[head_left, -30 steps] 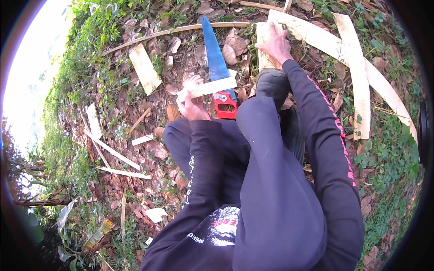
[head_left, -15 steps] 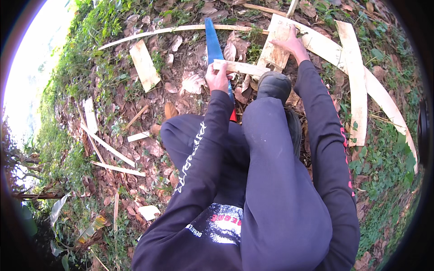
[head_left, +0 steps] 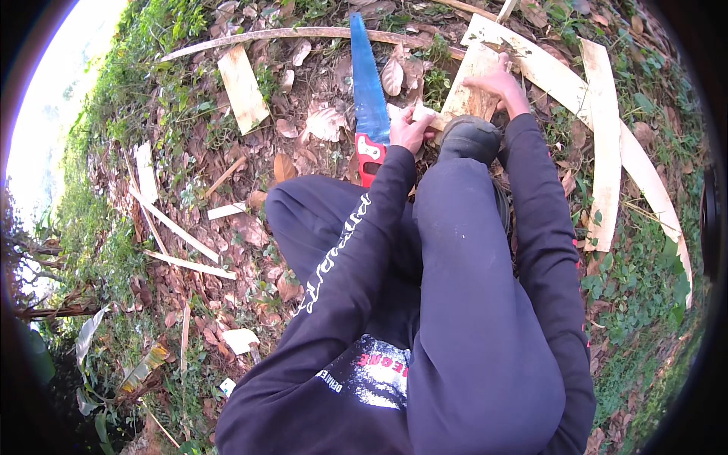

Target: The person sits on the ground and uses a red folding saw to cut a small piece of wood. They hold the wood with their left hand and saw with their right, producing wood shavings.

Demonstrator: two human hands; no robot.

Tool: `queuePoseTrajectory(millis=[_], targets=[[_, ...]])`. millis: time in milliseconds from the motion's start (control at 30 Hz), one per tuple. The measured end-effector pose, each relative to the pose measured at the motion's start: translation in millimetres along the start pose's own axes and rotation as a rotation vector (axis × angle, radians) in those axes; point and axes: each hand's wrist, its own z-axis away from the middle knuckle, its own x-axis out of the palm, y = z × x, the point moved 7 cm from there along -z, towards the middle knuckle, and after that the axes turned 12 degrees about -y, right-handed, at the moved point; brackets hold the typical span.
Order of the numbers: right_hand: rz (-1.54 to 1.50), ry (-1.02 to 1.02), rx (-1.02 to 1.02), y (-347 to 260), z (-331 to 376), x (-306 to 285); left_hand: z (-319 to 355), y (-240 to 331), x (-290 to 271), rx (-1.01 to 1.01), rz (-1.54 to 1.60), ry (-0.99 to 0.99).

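My left hand (head_left: 408,130) is closed on a short wooden strip (head_left: 437,120); most of it is hidden by the fingers, and its right end meets the lower part of a pale wooden board (head_left: 462,95). The board slants up from beside my dark shoe (head_left: 472,139), which stands against its lower end. My right hand (head_left: 497,83) grips the board near its upper right edge, thumb stretched across the face; the other fingers are partly hidden. Just left of my left hand lies a hand saw (head_left: 369,85), with a blue blade and red handle, its tip pointing away.
A long curved plank (head_left: 652,178) and a wide board (head_left: 603,144) lie to the right. On the left are a short board (head_left: 243,89) and several thin offcuts (head_left: 178,236). A long thin strip (head_left: 303,32) runs along the far side, among dry leaves and grass.
My left hand has moved right with the strip, off the saw, whose red handle now shows fully. The board's lower end shows less behind the shoe; my right hand stays on it.
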Motion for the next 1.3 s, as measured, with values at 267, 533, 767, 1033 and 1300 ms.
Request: queuePoseTrajectory(millis=[267,533,767,1033,1300], targets=[[-0.431,-0.004,-0.307,19.1,12.2,0.4,-0.4,-2.4,-19.6,0.069,-0.46,0.228],[-0.437,0.212,-0.347,94.3,-22.3,24.3,6.5,22.1,-46.4,0.08,-0.455,0.211],[-0.648,-0.007,-0.443,130.8,31.3,80.7,70.7,50.9,-74.7,0.141,-0.836,0.423],[-0.667,0.369,-0.437,103.3,21.8,52.1,32.1,-6.8,-23.7,-0.022,-0.392,-0.051],[-0.841,0.03,-0.247,71.3,-4.5,48.0,26.4,-5.7,-11.3,-0.174,-0.438,-0.028]])
